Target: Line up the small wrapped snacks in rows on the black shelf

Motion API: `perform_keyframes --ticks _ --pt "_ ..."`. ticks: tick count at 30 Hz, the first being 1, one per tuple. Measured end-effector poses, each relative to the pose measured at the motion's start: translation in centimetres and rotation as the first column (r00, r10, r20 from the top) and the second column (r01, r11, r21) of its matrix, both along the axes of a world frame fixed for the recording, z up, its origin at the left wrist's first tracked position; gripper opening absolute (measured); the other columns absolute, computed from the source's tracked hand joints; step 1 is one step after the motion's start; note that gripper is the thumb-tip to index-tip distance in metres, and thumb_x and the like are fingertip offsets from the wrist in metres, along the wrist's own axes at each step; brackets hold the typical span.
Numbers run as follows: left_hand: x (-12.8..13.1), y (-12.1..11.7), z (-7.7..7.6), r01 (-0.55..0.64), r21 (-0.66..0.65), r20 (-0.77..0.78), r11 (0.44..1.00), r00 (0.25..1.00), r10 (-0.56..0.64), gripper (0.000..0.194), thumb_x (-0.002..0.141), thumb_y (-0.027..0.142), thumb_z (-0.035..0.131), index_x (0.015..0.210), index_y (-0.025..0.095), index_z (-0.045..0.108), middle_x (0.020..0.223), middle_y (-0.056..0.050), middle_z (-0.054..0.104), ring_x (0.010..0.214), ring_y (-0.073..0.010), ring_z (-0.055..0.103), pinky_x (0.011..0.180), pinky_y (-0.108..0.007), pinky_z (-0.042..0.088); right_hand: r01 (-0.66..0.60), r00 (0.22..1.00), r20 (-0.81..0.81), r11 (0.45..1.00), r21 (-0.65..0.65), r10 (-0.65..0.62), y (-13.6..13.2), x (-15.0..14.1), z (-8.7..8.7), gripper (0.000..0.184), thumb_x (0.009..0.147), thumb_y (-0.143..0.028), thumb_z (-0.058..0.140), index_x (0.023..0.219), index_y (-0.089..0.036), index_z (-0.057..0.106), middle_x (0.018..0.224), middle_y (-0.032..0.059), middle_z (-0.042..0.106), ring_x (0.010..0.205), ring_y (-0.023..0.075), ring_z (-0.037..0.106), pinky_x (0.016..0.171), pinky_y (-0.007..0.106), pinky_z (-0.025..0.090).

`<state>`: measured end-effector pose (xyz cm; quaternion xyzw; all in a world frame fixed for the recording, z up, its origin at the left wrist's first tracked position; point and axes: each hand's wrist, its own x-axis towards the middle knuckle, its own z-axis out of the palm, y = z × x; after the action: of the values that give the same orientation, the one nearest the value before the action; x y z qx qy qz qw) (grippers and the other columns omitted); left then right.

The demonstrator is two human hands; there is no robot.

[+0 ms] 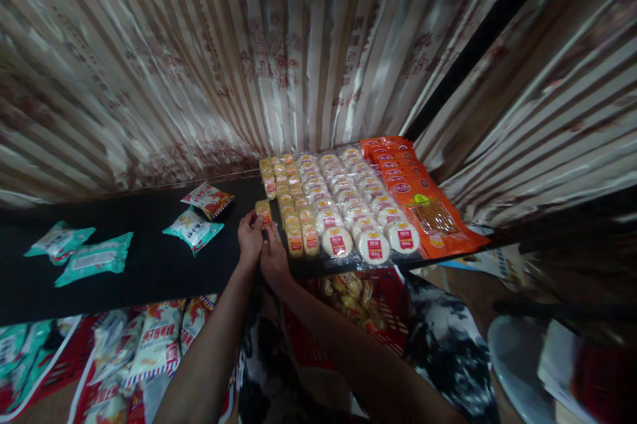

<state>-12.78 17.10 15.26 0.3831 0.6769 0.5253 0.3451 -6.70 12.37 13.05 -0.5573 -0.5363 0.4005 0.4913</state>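
Observation:
Both hands meet over the black shelf point(149, 245), near its front edge. My left hand point(250, 237) is closed on a small yellow snack pack point(263, 211) with an orange label. My right hand point(273, 251) is beside it, its fingertips at the pack's lower right side; its fingers are curled and partly hidden. Right of the hands, rows of similar yellow packs point(294, 238) lie overlapping. Next to them are rows of round white crackers point(336, 242) in clear wrappers with red labels. Orange bags point(432, 212) overlap at the right end.
Teal snack bags point(194, 230) and a red-brown bag point(208, 200) lie on the shelf's left part. Below stand red baskets holding yellow packs point(353, 298) and white-red bags point(158, 334). A striped curtain point(279, 52) hangs behind; a grey basin point(517, 357) is at lower right.

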Motion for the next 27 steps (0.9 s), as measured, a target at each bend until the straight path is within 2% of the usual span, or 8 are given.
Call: perform_keyframes --ticks 6,11,17,21,27 --pt "-0.3 1.4 -0.3 0.015 -0.003 -0.084 1.0 0.996 -0.015 0.032 0.076 0.026 0.057 0.104 0.011 0.063 0.099 -0.012 0.064 0.084 -0.0177 0.061 0.083 -0.034 0.048 0.054 0.998 -0.02 0.998 -0.035 -0.055 1.0 -0.4 0.1 0.047 0.09 -0.032 0.032 0.128 -0.01 0.05 0.141 0.0131 0.043 0.134 0.0212 0.033 0.113 0.042 0.024" --pt "-0.4 2.6 -1.0 0.022 0.037 -0.049 0.999 0.999 -0.02 0.031 0.074 0.027 0.059 0.102 0.013 0.064 0.095 -0.01 0.066 0.089 -0.0187 0.062 0.086 -0.034 0.047 0.072 0.996 -0.055 0.997 -0.015 -0.073 2.0 -0.7 -0.2 0.05 0.091 -0.038 0.032 0.13 -0.011 0.049 0.141 0.0122 0.043 0.134 0.0214 0.033 0.113 0.044 0.024" --pt "-0.3 3.6 -1.3 0.018 0.058 -0.018 0.998 1.0 -0.017 0.029 0.073 0.027 0.061 0.099 0.015 0.065 0.095 -0.008 0.067 0.091 -0.0188 0.062 0.087 -0.034 0.047 0.069 0.997 -0.027 0.998 -0.014 -0.069 3.0 -0.9 -0.8 0.049 0.093 -0.038 0.03 0.132 -0.013 0.046 0.141 0.0119 0.042 0.136 0.0219 0.028 0.114 0.047 0.023" --pt "0.0 3.9 -1.0 0.03 0.036 -0.048 0.999 0.998 -0.028 0.032 0.074 0.028 0.058 0.102 0.012 0.064 0.098 -0.011 0.067 0.09 -0.0199 0.062 0.086 -0.035 0.047 0.069 0.997 -0.016 0.998 -0.013 -0.07 3.3 -1.0 -0.9 0.048 0.092 -0.036 0.031 0.132 -0.013 0.046 0.142 0.0119 0.041 0.137 0.0216 0.027 0.115 0.045 0.019" --pt "0.3 4.3 -0.7 0.023 0.001 -0.025 1.0 0.999 -0.023 0.032 0.075 0.029 0.057 0.102 0.012 0.063 0.097 -0.011 0.067 0.085 -0.0192 0.063 0.081 -0.033 0.049 0.08 0.995 0.061 0.992 -0.094 -0.074 3.8 -1.1 0.3 0.049 0.091 -0.027 0.031 0.132 -0.003 0.043 0.144 0.0195 0.036 0.136 0.0246 0.029 0.113 0.046 0.023"
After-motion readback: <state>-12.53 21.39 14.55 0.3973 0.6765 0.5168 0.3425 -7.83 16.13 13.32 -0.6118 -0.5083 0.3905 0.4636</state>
